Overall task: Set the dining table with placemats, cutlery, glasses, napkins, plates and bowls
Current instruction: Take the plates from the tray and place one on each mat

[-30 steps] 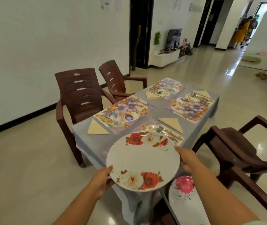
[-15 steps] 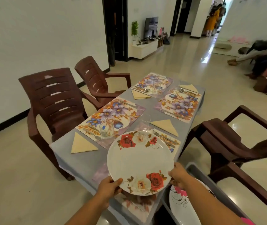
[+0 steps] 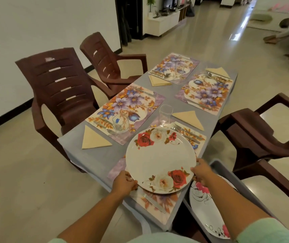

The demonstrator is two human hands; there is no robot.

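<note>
**Plate comes down over the nearest placemat**

Both hands hold the rose-patterned plate (image 3: 160,160) by its rim: the left hand (image 3: 124,182) curls round the near-left edge, the right hand (image 3: 200,171) round the right edge. A second ago the plate was carried short of the table's end; now it sits low over the nearest placemat (image 3: 157,201), covering most of it, though whether it is resting or just above I cannot tell. A knife (image 3: 153,203) lies on the mat's near edge, a fork (image 3: 184,131) beyond the plate and a glass (image 3: 165,114) just past it. By my judgement this place is all but laid with its plate; three mats further on have none yet. More plates wait in a grey tub (image 3: 217,165) beside the right arm.

The grey tabletop (image 3: 103,156) carries four floral placemats, folded yellow napkins, cutlery and glasses. Brown plastic chairs stand on both sides. Beyond, pale glossy floor runs to a white cabinet with a plant.
</note>
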